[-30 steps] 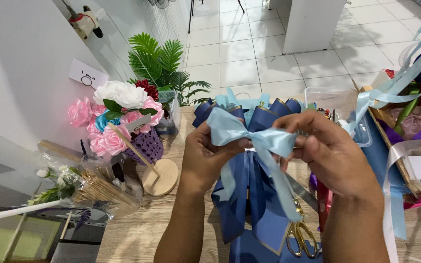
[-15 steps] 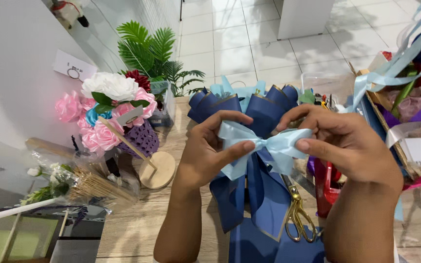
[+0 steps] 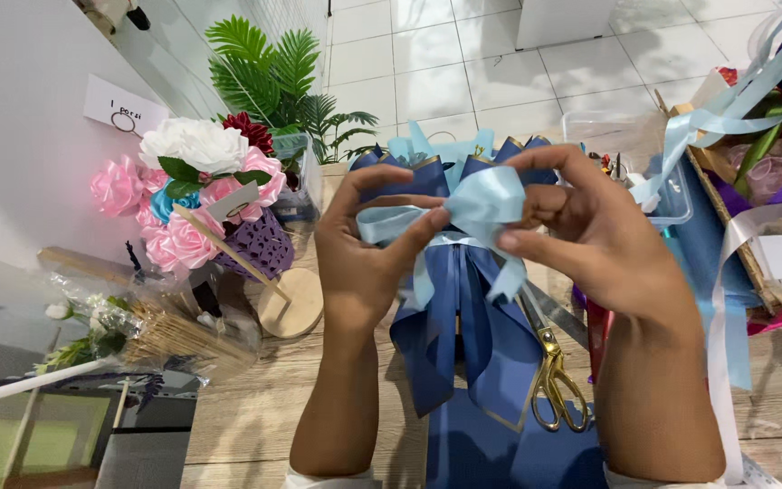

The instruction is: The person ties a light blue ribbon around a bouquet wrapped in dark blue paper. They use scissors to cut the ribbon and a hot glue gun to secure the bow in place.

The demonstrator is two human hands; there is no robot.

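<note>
Lifting since 0.5 s ago, both hands [image 3: 481, 244] fluff the bow [image 3: 472, 217].

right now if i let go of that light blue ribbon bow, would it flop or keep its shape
The light blue ribbon bow would probably sag a little: its tails already hang limp over the dark blue wrapped bouquet. The loops look thin and glossy, so likely light and slippery between the left hand and right hand. It should crush easily if squeezed.

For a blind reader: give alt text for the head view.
Two hands, left and right, pinch a light blue bow on a navy bouquet wrap over a wooden table. Gold scissors lie right; pink and white flowers stand left.
</note>
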